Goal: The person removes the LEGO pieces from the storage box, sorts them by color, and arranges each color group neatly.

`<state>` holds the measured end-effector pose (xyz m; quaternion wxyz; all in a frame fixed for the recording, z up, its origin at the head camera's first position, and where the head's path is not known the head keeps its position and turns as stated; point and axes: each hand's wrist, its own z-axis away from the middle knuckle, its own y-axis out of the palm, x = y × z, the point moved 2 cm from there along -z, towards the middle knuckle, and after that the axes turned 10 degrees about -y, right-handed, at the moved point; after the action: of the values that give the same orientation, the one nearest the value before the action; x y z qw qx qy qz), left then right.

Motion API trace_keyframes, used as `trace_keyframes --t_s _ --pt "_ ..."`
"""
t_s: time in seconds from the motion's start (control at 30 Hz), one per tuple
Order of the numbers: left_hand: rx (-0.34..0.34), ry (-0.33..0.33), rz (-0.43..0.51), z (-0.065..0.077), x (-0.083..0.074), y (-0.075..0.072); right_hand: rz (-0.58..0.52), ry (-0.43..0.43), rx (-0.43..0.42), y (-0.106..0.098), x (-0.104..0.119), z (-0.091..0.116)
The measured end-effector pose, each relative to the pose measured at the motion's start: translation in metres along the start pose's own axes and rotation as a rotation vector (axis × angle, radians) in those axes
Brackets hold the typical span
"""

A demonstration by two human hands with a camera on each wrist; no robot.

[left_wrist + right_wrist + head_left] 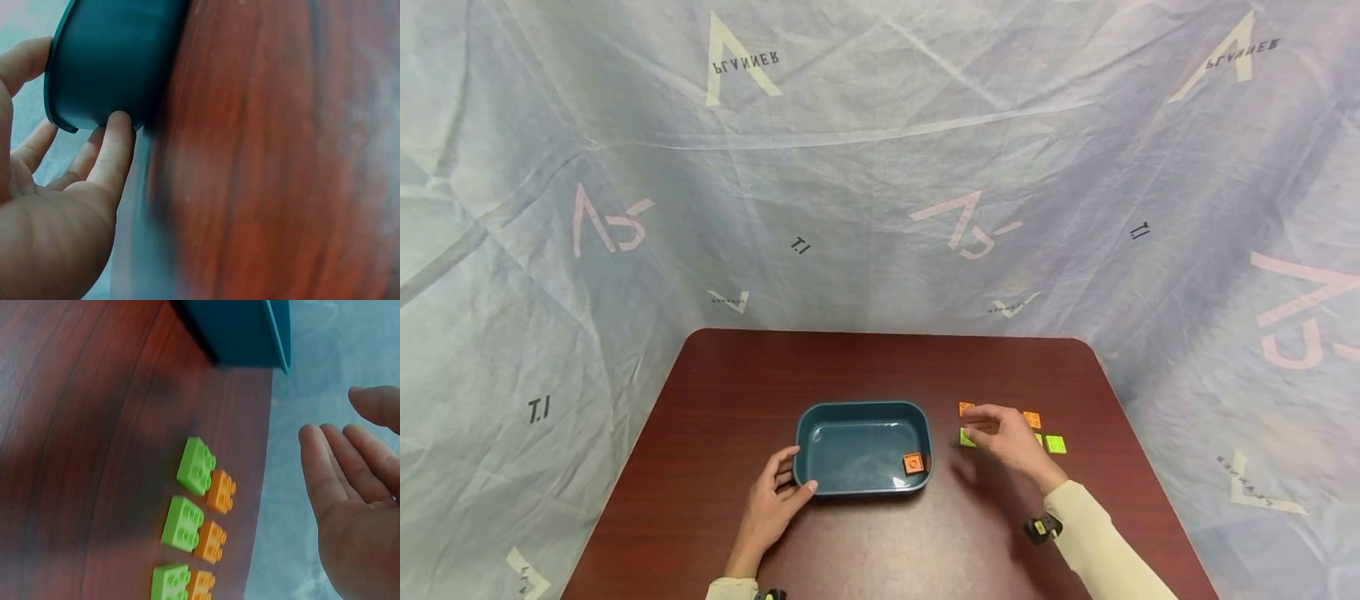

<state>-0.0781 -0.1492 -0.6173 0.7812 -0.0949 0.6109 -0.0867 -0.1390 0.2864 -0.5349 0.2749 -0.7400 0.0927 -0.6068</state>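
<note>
In the head view a dark teal plastic tray (861, 492) stands on the table, one orange toy brick (913, 463) inside near its right end. My left hand (767, 507) holds the tray's left end, thumb at the near corner and fingers along the side wall; the left wrist view has those fingers (115, 147) against the outer wall. My right hand (1011, 437) hovers above the bricks right of the tray, fingers extended and nothing in them. Beneath it the right wrist view has green bricks (182, 523) in a row beside orange bricks (210, 541).
The reddish-brown wooden table (737, 367) has rounded far corners. Grey printed cloth (880, 167) hangs behind it and along both sides. In the head view my right hand partly covers the row; a green brick (1056, 444) lies at its right end.
</note>
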Motion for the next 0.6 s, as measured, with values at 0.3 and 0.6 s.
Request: trace_keyframes --t_s 0.3,0.6 --pt "0.0 -0.009 0.003 0.0 0.001 -0.002 -0.009 -0.086 0.198 0.03 0.017 -0.022" --pt "0.01 -0.011 0.01 0.0 0.0 -0.002 -0.047 -0.119 0.391 0.051 0.021 -0.043"
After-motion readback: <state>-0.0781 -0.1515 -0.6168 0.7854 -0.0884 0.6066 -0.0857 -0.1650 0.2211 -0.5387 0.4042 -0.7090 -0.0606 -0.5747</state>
